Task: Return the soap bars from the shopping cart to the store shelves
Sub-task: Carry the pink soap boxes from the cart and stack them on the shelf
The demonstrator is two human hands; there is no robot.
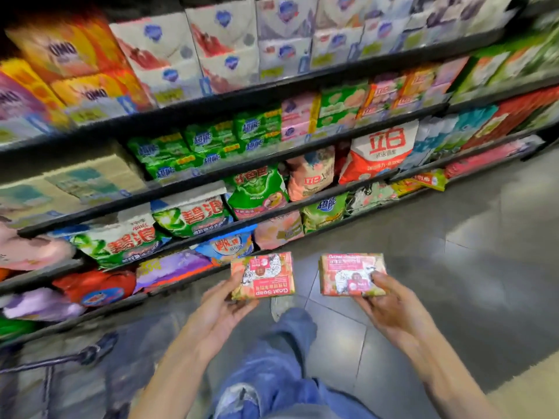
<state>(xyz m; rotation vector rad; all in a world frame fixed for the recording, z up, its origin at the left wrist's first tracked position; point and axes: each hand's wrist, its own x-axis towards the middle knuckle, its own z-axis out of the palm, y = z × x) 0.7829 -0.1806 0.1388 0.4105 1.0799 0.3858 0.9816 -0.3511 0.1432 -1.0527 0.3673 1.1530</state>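
Note:
I hold two boxed goat soap bars low in front of me, over the floor. My left hand [225,303] grips the left soap bar [262,275] from below, its red and tan label upside down. My right hand [390,309] grips the right soap bar [352,273], thumb on its front face. The store shelves [211,101] run across the upper half of the view, packed with soap packs and detergent bags. A dark metal bar of the shopping cart [60,358] shows at the lower left.
Green soap packs [208,146] fill the middle shelf, detergent bags [193,216] the lower ones. My jeans leg [281,358] and shoe stand on the grey tiled floor [453,252], which stretches away to the right. The picture is motion-blurred.

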